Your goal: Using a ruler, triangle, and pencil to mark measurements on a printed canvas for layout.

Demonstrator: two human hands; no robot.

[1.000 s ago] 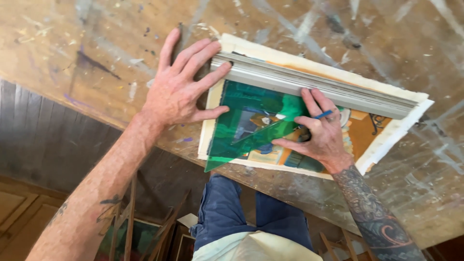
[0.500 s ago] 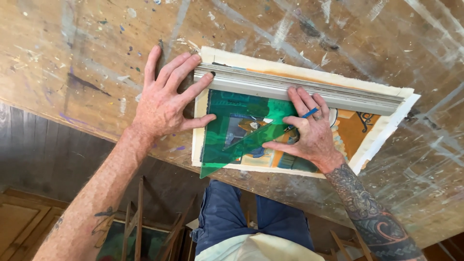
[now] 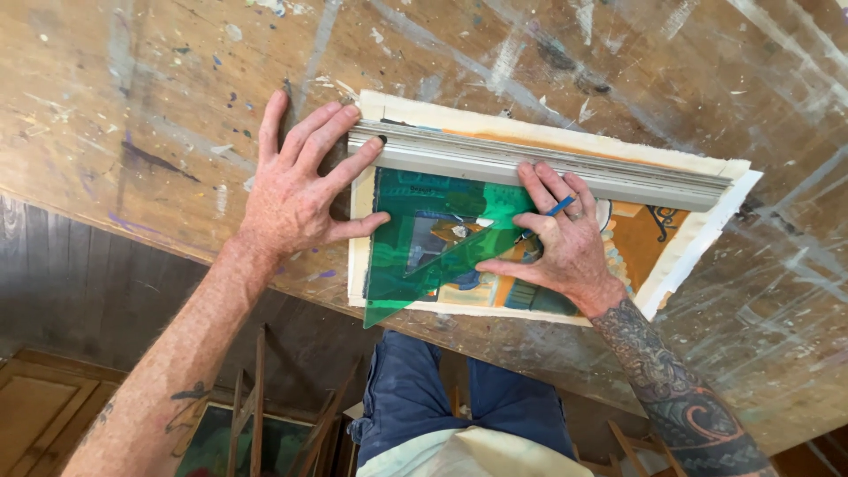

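Painting (image 3: 636,243) sits centre-right of frame on a paint-spattered wooden worktop (image 3: 132,106), close to its near edge. It's a sheet with a cream-white unpainted border; the painted area is mostly orange and ochre, with blue and green patches and a dark scrolled line near the right end. The right corner runs down toward the worktop edge.

Moulding strip (image 3: 548,168): long, grey-white, ribbed profile, lying along the top edge of the painting, left end at upper centre, right end at about the picture's right corner. Faces look scuffed and dirty.

Set square (image 3: 415,238): transparent green plastic triangle, flat on the left part of the painting. Top edge butts against the moulding, lowest tip pokes past the bottom border at centre frame. The artwork shows through it, tinted green.

Left hand (image 3: 296,190): flat, fingers spread, no closed grip. Fingertips are on the left end of the moulding, thumb on the set square's left edge, palm on the worktop.

Right hand (image 3: 561,243): pressing down on the set square's right side, fingertips against the moulding. Grip is closed on a blue pencil (image 3: 556,208) between the fingers; only a short piece shows.

Bottom of frame: blue trousers and wooden easel parts under the worktop.
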